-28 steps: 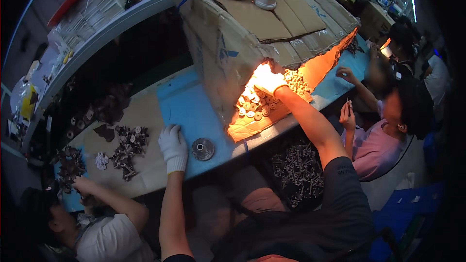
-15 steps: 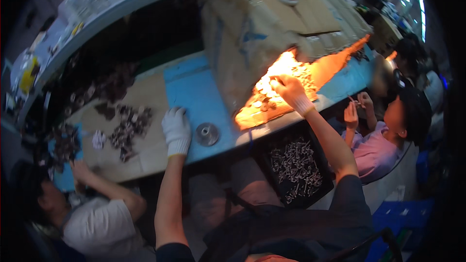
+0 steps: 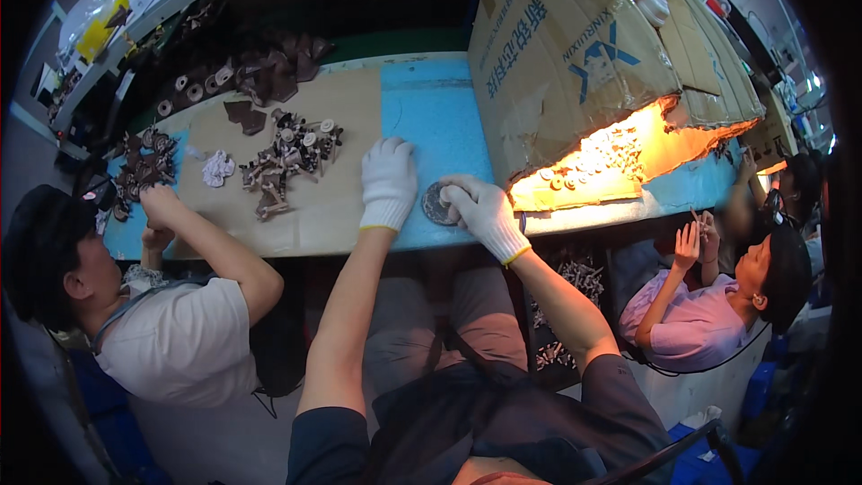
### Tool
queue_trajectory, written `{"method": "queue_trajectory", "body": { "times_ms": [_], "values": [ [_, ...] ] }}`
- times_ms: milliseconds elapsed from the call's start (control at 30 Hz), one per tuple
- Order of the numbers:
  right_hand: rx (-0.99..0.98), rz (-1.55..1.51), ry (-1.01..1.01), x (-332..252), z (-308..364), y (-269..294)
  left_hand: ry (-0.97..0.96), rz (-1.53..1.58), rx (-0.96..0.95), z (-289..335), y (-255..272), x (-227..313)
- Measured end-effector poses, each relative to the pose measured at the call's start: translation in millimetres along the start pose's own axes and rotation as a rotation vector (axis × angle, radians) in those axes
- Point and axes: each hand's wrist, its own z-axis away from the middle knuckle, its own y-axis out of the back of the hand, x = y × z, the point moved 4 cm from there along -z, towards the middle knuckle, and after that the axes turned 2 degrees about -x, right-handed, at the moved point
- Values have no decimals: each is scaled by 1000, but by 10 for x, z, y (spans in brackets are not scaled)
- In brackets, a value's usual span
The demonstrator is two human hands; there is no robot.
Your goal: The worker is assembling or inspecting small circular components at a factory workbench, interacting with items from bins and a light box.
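My left hand [image 3: 389, 181], in a white knit glove, rests on the blue mat [image 3: 435, 108] with its fingers curled under. Whatever it may hold is hidden. My right hand [image 3: 485, 216], gloved the same way, reaches over a round grey metal disc [image 3: 439, 204] just right of the left hand. Its thumb and fingers are pinched at the disc's right side and cover part of it; any small piece in them cannot be made out. Right of this hand, many small parts [image 3: 606, 157] lie brightly lit in orange under the torn opening of a cardboard box [image 3: 561, 63].
Dark and pale small parts [image 3: 292, 148] lie heaped on the brown board [image 3: 332, 207], beside a crumpled white piece [image 3: 218, 168]. A bin of metal parts [image 3: 579, 278] sits below the table edge. One person [image 3: 184, 332] works at left, another [image 3: 687, 310] at right.
My right hand has come out of the bright opening and moved left to the grey disc. My left hand stays on the blue mat. The view has shifted, uncovering more of the box's side.
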Motion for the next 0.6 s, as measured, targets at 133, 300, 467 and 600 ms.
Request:
{"method": "queue_trajectory", "body": {
  "times_ms": [133,300,467,600],
  "values": [
    [-12,8,-15,22,-16,11,24,18,-36,7,-24,5],
    [-61,31,-71,-19,-27,54,21,5,-22,-19,10,28],
    [-17,-72,-100,28,-32,-20,24,5,-42,-18,6,5],
    [32,-83,-52,93,-5,-59,8,7,1,11,9,9]
  ]
}}
